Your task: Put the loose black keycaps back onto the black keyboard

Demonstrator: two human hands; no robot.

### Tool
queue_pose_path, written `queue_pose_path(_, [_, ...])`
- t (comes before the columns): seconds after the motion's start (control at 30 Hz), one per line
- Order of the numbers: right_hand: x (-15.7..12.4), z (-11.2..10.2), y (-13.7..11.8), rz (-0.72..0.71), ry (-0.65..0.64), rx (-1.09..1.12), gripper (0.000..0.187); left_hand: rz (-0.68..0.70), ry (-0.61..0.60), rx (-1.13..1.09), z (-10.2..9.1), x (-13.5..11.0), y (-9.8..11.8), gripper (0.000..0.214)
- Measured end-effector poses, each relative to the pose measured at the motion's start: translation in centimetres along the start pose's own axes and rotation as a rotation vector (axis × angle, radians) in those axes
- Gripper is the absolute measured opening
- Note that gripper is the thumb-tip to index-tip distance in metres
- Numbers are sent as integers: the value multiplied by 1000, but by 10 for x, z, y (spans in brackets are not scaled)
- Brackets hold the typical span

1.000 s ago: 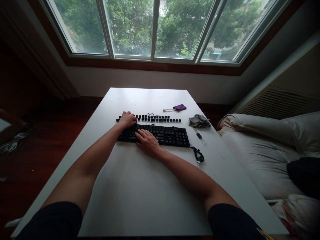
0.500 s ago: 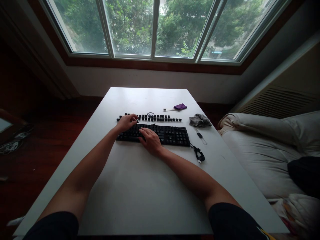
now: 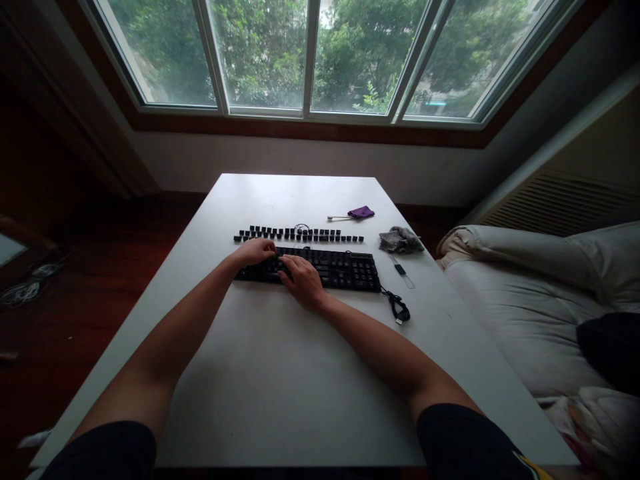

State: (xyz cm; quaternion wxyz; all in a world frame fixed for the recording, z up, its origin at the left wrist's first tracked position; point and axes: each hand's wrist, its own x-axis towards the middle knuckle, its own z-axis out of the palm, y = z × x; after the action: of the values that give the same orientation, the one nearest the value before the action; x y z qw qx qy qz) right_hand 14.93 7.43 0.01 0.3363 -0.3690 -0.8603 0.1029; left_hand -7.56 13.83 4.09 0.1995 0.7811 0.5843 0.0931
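A black keyboard [image 3: 345, 270] lies across the white table. Over its left part, my left hand [image 3: 255, 252] is closed in a pinch, fingertips down at the upper key rows. The small black keycap in that pinch is mostly hidden by the fingers. My right hand [image 3: 303, 277] rests on the keyboard's middle, its fingers stretched out and apart, tips close to those of the left. Just behind the keyboard, loose black keycaps [image 3: 323, 236] stand in rows.
Right of the keyboard are its bundled cable [image 3: 397, 308], a wire puller with a dark handle [image 3: 401, 271] and a crumpled grey cloth [image 3: 400, 240]. Farther back lie a purple pouch [image 3: 361, 212] and a thin stick [image 3: 337, 218]. A sofa [image 3: 520, 313] borders the table's right side.
My left hand has come down and nearer, from beside the loose keycaps to the keyboard's upper rows, with the keycap. My right hand has barely moved.
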Motion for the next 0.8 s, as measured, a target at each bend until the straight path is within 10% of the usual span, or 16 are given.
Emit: queue_pose_path(0.8, [0,3,1,-3,-12,-7,40,42,368,25,22,-26,7,29])
